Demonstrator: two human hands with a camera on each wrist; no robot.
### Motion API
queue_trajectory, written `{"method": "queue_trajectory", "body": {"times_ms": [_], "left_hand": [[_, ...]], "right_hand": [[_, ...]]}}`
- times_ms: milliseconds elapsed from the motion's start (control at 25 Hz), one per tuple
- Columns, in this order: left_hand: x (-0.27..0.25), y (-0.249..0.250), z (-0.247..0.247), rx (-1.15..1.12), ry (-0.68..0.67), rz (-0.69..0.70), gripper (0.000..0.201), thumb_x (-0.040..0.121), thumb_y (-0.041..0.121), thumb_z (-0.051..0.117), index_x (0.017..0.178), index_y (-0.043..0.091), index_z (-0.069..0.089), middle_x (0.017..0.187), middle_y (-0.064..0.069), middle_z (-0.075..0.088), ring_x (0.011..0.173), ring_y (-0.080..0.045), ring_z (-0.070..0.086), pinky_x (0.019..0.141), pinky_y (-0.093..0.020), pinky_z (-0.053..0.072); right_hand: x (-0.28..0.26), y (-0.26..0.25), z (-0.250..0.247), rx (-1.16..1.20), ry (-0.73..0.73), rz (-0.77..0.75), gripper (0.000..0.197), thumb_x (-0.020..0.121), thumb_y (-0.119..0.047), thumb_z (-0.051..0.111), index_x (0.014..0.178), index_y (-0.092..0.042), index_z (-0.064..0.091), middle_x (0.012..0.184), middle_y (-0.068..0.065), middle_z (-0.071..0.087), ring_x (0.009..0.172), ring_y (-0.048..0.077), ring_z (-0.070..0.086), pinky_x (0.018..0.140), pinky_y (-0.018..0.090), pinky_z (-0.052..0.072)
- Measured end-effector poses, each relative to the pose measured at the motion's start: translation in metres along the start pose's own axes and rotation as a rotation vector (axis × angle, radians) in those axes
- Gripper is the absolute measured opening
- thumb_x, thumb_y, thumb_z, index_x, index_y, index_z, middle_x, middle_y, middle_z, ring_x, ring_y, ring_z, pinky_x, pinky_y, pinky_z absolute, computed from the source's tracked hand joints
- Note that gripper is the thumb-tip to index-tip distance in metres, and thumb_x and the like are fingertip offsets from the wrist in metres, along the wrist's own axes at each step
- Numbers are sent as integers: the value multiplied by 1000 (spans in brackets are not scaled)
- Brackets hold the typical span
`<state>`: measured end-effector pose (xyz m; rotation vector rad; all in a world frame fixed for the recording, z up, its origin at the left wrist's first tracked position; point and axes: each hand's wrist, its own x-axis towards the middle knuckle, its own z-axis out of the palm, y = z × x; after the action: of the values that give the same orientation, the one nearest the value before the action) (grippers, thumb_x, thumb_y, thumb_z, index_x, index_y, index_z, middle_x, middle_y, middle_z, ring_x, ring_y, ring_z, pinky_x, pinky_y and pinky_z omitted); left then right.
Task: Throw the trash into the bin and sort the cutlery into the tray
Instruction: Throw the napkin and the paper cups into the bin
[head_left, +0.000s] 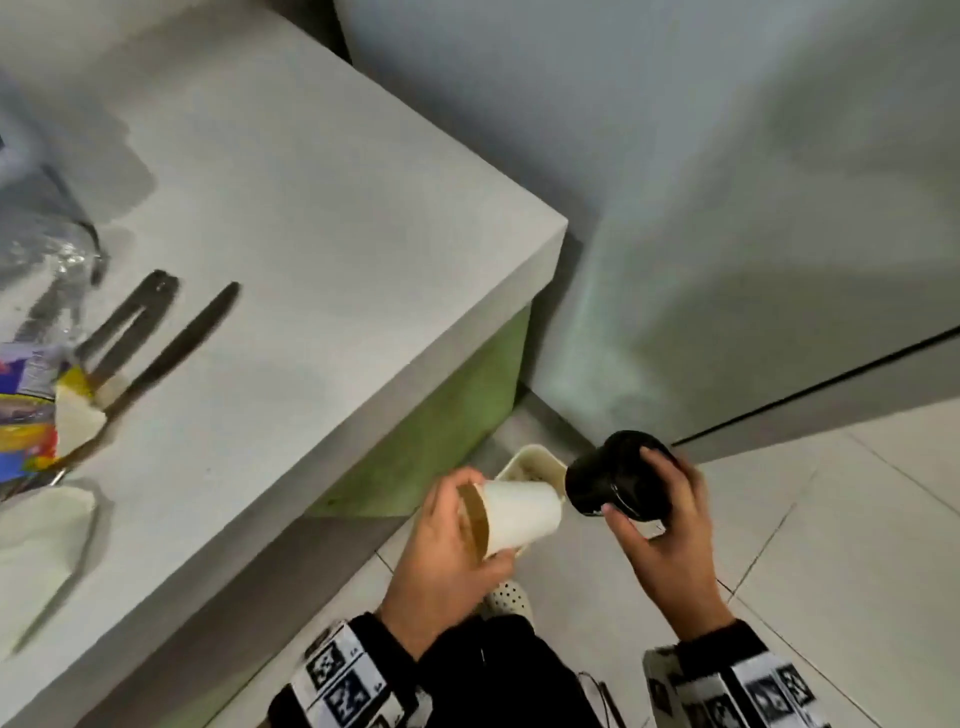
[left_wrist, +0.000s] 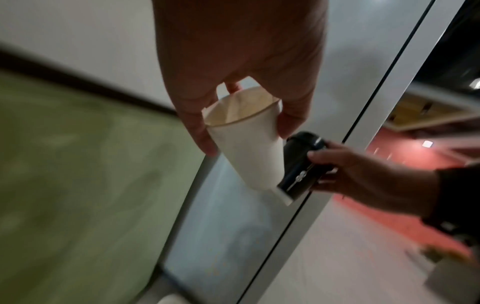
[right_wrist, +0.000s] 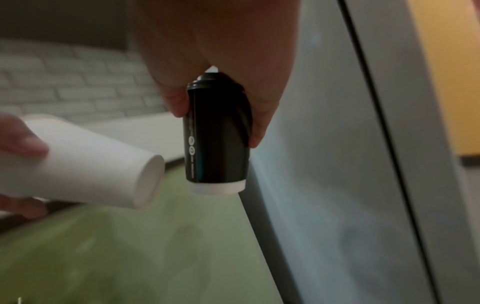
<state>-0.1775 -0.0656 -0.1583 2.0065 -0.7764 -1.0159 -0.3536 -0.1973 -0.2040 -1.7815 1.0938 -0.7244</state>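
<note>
My left hand (head_left: 483, 519) grips a white paper cup (head_left: 519, 514) with a brown-stained inside, tipped on its side. Just below and behind it, the cream bin (head_left: 535, 457) stands on the floor against the green cabinet side. My right hand (head_left: 636, 488) grips a black lidded cup (head_left: 613, 483) with a white base, tilted, beside the bin. In the left wrist view the white cup (left_wrist: 246, 148) nearly touches the black cup (left_wrist: 301, 162). The right wrist view shows the black cup (right_wrist: 215, 139) upright, with the white cup (right_wrist: 91, 164) to its left. Dark tongs (head_left: 130, 322) and a knife (head_left: 176, 348) lie on the counter.
The grey counter (head_left: 363, 208) ends in a corner above the bin. Colourful wrappers (head_left: 26, 415), clear plastic (head_left: 47, 244) and a white napkin (head_left: 41, 525) lie at its left edge. A grey panel (head_left: 727, 208) rises behind, with pale floor tiles (head_left: 831, 519) to the right.
</note>
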Motion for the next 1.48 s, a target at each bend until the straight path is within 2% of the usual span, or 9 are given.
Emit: {"method": "queue_trajectory", "body": {"times_ms": [200,320,600,760,840,920,1040,1200,1480], "left_hand": [[92,-130,85,-36,-77,-360,81,46,25,68,119,14,36,121,-19,52,106,-33,58,88,-42,54],[159,-208,143,-88,-47,-545,91,47,22,70,127,6,30,130,-24,45,111,-37,55,96,-41,50],[244,-339,238,-27,-26,-853,69,71,22,68,124,8,26,122,-26,57,105,-40,60,87,-40,53],[267,-373,262,28,-43,-833,73,72,35,62,130,4,30,113,-19,63,93,-28,59,84,-36,48],[272,-380,266,25,-77,-752,78,74,29,69,137,3,33,123,-17,58,106,-27,57,96,-35,44],[269,-377,262,90,-167,-677,69,76,13,72,137,3,39,132,-16,55,116,-28,56,98,-33,45],[254,-338,233,189,-223,-674,46,83,8,60,127,1,52,127,-17,60,109,-29,58,85,-28,45],[225,-260,179,41,-193,-679,16,80,12,55,65,15,56,97,-16,58,90,-25,54,83,-29,46],[115,-64,63,-131,-170,-471,32,89,5,50,120,7,59,104,-7,60,76,-12,54,63,-15,43]], "right_hand": [[-18,134,80,-54,-74,280,60,65,-20,73,121,-22,53,133,7,36,122,15,43,107,26,42],[2,222,136,-130,-141,333,60,69,-10,78,123,-9,55,139,19,34,124,26,43,108,41,41],[39,370,217,-308,-319,406,62,79,-19,69,136,-21,43,151,15,19,132,35,37,112,37,37],[46,412,245,-390,-356,467,66,83,-19,65,140,-26,34,156,14,8,141,35,21,114,44,34],[46,424,254,-521,-564,544,76,85,-18,61,147,-29,19,159,11,-8,146,34,2,119,44,22],[42,421,254,-571,-700,587,78,85,-15,57,148,-27,13,159,8,-10,147,30,-3,121,43,18],[39,389,240,-475,-627,617,63,85,-6,48,143,-20,30,156,8,20,141,29,26,116,37,30],[41,304,200,-464,-577,625,50,85,-7,47,133,-19,47,141,11,45,124,31,51,106,37,42],[60,66,109,-428,-559,355,37,85,-10,50,119,-23,60,114,12,67,104,29,63,91,33,51]]}}
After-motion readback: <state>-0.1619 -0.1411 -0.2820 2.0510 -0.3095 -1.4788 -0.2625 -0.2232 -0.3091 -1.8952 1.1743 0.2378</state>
